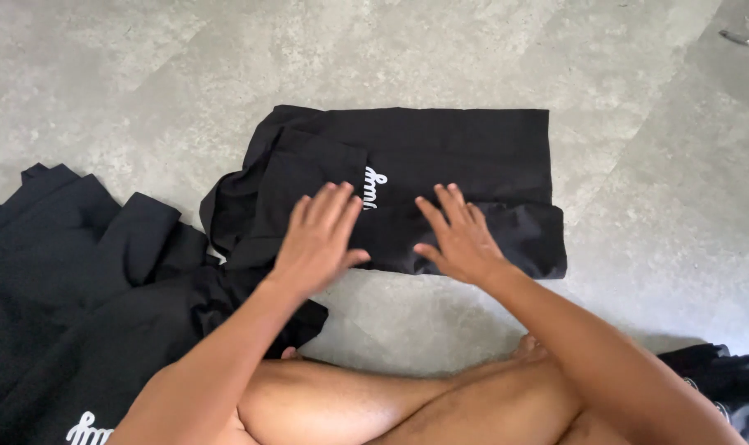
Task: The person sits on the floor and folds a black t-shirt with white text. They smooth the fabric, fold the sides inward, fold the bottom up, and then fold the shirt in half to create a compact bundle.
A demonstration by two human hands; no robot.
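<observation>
Flat and spread, left hand (316,239) and right hand (461,239) press the folded black cotton shirt (440,156) on the grey floor (143,74), seemingly smoothing a fold; another fold needs lifted edges.

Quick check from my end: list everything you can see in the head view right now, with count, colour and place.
folded garment: one, black with a small white print, on the floor at centre, under both hands
pile of garments: several, exact count unclear, black, some with white print, on the floor at left
dark cloth: one piece, black, at the lower right edge, mostly cut off
slim object: one, grey, on the floor at the top right corner, too small to identify
floor: grey, mottled, fills the view
legs: two, bare, crossed at the bottom centre
left hand: flat on the folded garment, fingers spread
right hand: flat on the folded garment, fingers spread
</observation>
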